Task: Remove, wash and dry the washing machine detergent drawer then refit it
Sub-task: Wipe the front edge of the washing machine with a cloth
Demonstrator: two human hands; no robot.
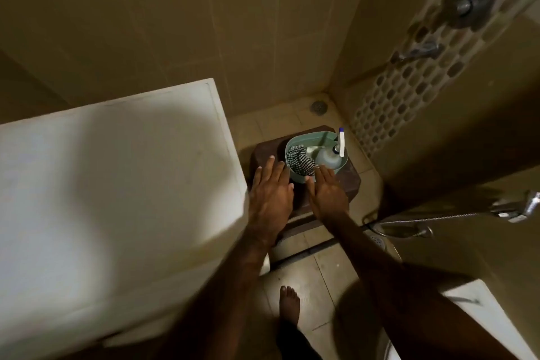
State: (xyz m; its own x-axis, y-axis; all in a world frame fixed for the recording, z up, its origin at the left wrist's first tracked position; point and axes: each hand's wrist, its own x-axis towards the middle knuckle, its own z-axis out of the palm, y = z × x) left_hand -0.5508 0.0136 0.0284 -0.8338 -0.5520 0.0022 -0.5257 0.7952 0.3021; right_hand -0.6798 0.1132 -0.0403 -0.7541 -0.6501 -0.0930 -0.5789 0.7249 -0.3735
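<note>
A white washing machine (111, 184) fills the left of the view, seen from above; its detergent drawer is not visible. A pale green tub (296, 177) stands on a brown stool (268, 150) on the floor. Inside the tub lie a black-and-white checked cloth (299, 161) and a clear bottle (330, 156) with a white brush handle (341, 140) beside it. My left hand (270, 193) reaches out flat, fingers spread, just left of the tub. My right hand (327, 193) is stretched out at the tub's near rim, fingers apart. Neither hand holds anything.
Tiled walls enclose a shower corner with a floor drain (318, 107). A wall tap (418, 51) and mixer knob (470, 0) are on the right wall. A hand shower with metal hose (514, 207) hangs at the right. My bare foot (289, 305) stands on the tile floor.
</note>
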